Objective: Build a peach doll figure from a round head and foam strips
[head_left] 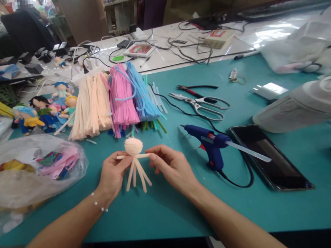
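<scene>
A small peach figure (134, 147) made of fuzzy stems, with a round wound head, two side arms and several strands hanging below, is held upright over the green mat. My left hand (113, 172) pinches it at the arm and neck on the left. The fingers of my right hand (170, 166) close on the tip of its right arm. Just behind it stand bundles of peach stems (93, 107), pink stems (123, 100) and blue stems (143, 93). A blue glue gun (210, 143) with a clear stick lies to the right of my right hand.
Silver scissors (200, 104) and red-black pliers (194, 90) lie behind the glue gun. A phone (273, 159) and a pale cup (300, 106) are at right. At left are a plastic bag (36, 166) and small dolls (41, 111). Cables cross the white table (168, 58).
</scene>
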`<state>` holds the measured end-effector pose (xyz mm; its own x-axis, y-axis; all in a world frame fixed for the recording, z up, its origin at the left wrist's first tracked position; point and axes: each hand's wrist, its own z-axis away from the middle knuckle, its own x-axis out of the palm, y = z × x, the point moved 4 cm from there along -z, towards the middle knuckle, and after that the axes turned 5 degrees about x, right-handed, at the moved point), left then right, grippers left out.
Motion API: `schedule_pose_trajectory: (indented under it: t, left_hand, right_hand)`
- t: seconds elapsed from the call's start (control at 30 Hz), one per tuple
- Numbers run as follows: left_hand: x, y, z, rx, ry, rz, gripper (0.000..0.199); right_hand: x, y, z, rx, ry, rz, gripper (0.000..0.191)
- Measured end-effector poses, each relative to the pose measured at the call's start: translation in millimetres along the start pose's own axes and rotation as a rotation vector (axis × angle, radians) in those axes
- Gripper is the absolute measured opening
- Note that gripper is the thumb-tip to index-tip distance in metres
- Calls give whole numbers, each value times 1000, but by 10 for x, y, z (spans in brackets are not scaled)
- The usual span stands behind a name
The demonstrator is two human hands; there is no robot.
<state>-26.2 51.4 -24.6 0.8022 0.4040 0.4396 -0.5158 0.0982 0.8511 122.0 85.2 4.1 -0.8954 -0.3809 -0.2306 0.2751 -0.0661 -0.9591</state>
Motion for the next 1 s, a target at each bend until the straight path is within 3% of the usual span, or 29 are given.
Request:
schedule_pose_trajectory:
  t: [0.27,0.47,0.67,0.8,1.0]
  left_hand:
    - [-54,-77,2,7,-39,-66,20]
    - [-10,-66,32,123,-243,-211,14]
    - [31,38,47,250,-289,-298,19]
    - [-22,54,28,252,-237,-264,24]
    - [-53,31,-7,202,-256,-320,26]
  right_hand:
    - [-18,20,-36,-7,6,-61,21]
    - [122,132,-64,194,-257,-388,30]
    - [96,122,-56,281,-192,-449,35]
    - [68,84,-55,262,-141,-464,36]
    - [61,76,-50,199,-113,-410,37]
